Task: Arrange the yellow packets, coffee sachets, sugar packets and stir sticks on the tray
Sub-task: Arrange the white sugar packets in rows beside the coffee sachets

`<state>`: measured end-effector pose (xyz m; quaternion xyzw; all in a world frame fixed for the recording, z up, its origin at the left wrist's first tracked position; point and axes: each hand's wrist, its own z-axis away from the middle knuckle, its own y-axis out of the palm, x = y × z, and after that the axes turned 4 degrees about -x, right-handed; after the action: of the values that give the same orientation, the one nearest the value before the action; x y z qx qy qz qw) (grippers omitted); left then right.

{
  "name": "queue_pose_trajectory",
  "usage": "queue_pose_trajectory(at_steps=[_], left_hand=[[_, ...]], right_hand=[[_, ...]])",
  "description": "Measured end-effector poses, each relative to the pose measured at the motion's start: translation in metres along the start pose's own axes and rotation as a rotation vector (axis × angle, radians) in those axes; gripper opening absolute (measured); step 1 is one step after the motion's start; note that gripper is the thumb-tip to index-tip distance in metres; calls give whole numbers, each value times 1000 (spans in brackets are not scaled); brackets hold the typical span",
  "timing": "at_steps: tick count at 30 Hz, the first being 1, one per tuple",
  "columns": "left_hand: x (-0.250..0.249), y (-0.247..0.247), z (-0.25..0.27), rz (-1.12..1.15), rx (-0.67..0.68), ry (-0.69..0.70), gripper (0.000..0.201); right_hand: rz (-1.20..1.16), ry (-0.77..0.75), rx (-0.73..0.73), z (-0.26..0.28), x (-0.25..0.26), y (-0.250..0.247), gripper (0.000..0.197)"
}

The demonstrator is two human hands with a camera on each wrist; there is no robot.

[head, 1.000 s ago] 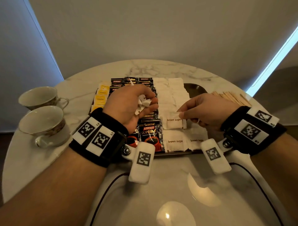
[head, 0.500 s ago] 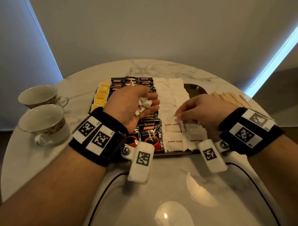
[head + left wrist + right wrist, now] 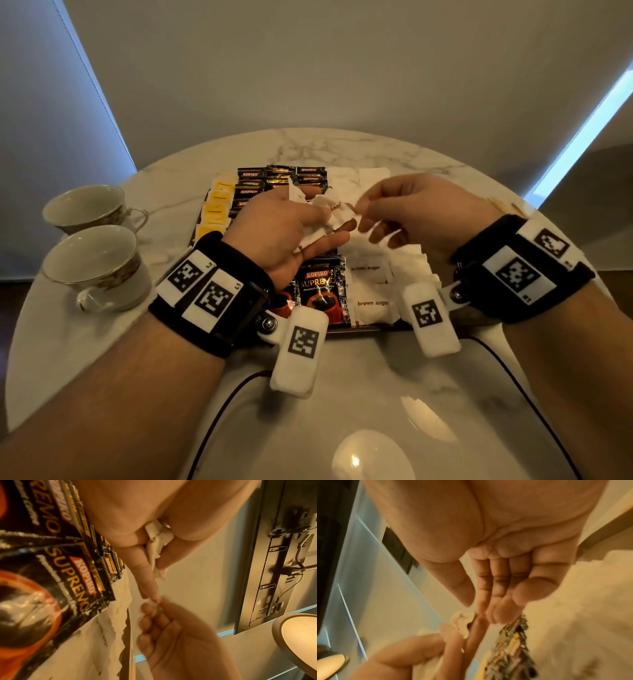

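A dark tray [image 3: 376, 329] holds a column of yellow packets [image 3: 215, 212] at the left, black Kopiko coffee sachets [image 3: 320, 291] in the middle and white brown-sugar packets [image 3: 371, 301] at the right. Above the tray my left hand [image 3: 329, 222] grips a small bunch of sugar packets [image 3: 337, 212], which also show between its fingers in the left wrist view [image 3: 157, 536]. My right hand [image 3: 361, 219] has come up against it. Its thumb and forefinger pinch the edge of one packet [image 3: 462, 620] in that bunch. Wooden stir sticks [image 3: 503, 207] lie on the table beyond my right wrist, mostly hidden.
Two white teacups [image 3: 92, 263] [image 3: 85, 209] stand at the left of the round marble table [image 3: 342, 394]. Cables run across the near part of the table. A bare dark strip of the tray is hidden behind my right hand.
My right hand left the sugar packets it was laying on the tray and rose to the left. It now meets my left hand, which lifted slightly with its bunch.
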<state>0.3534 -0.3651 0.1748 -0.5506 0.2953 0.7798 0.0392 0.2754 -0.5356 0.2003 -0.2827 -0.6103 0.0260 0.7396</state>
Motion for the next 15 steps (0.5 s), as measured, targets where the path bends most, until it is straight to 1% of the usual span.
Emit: queue_pose_trajectory(at_steps=[2,5,6,8,9,11,12,15], left_hand=[[0,1,2,-23,9,12,34],[-2,1,5,-104,17,42,24],[-3,0,5,-135,18,41,19],[-6,0,6,-188,18,24,11],[-7,0,6,-209,16,16,13],[-7,0,6,-279,9,21,24],[-6,1,6,-313,6,30,26],[-4,1,5,-348,-16,44,14]], right_hand=[[-82,-70,-33,-5,2,1,14],[-72,-106,45,-9,-1,9,20],[-108,-105,64,-10,-3,12,19],[-223,-86,71,-11,-7,14,11],[-272,-81,75,-11,-10,15,8],[-324,-97,87,-12,-13,14,12],[-341,-105,93,-11,-14,14,11],[-443,-79,103,-9,-16,12,5]])
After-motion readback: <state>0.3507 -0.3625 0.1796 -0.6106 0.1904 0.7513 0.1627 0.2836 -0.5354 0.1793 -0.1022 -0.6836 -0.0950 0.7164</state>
